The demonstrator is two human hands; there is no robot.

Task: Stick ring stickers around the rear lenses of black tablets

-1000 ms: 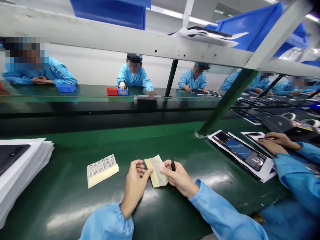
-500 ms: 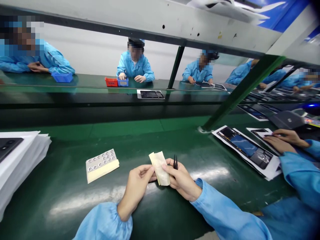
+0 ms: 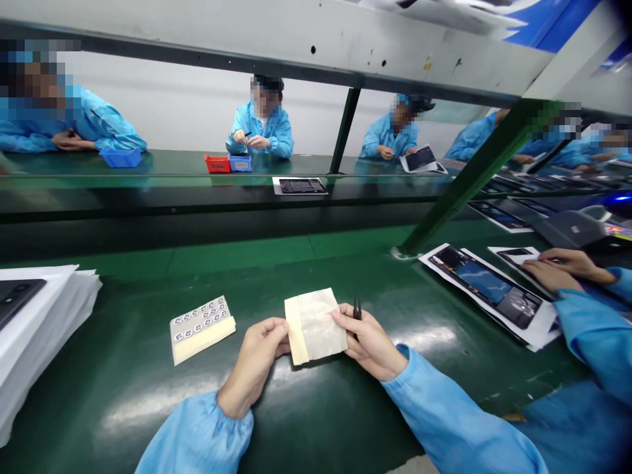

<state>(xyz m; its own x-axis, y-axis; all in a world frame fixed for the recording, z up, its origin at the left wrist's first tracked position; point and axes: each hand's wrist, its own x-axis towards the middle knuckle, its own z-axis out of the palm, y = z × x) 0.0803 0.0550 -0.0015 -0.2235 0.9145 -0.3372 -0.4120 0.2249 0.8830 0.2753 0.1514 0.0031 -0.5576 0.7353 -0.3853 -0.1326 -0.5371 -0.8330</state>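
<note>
1. One pale sheet (image 3: 318, 329) over green bench (image 3: 301, 421) — left edge pinched by left hand (image 3: 257, 355), right edge by right hand (image 3: 371, 343).
2. Right hand also clasps one black tweezers (image 3: 357, 311).
3. Bench surface parts sheet from one sticker card (image 3: 201, 322) — leftward.
4. Beyond: two blue trays (image 3: 121, 158), one red tray (image 3: 217, 164).

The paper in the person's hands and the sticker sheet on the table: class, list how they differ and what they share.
The paper is pinched by the left hand and right hand, while the sticker sheet lies untouched on the table. The paper's visible face looks plain; the sticker sheet shows rows of small round marks. Both have a pale yellow band along one edge.
</note>
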